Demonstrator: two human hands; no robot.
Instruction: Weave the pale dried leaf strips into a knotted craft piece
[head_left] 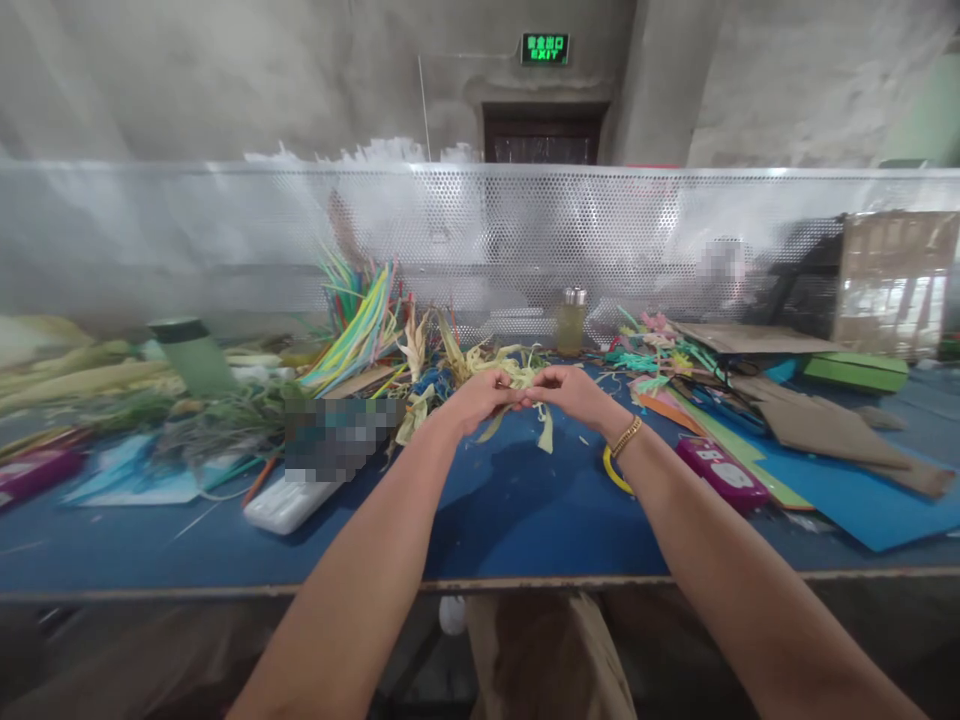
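Note:
My left hand (pixel 486 398) and my right hand (pixel 561 388) meet above the blue table, their fingertips pinched close together. Between them they grip a pale yellow-green strip that looks like dried corn husk (pixel 546 428); one end hangs down below the fingers. A loose heap of similar husk pieces (pixel 480 360) lies just behind and to the left of my hands. A gold bracelet (pixel 627 437) circles my right wrist. Exactly how each fingertip holds the strip is too small to make out.
Bundled coloured stems (pixel 364 330), a green cup (pixel 193 355) and a white box-like object (pixel 292 508) are left. A lidded bottle (pixel 572 322) stands behind my hands. At right lie a yellow ring (pixel 616 470), purple case (pixel 724 475), blue sheets (pixel 862 505) and cardboard (pixel 817 425). A perforated metal screen (pixel 510 230) bounds the back.

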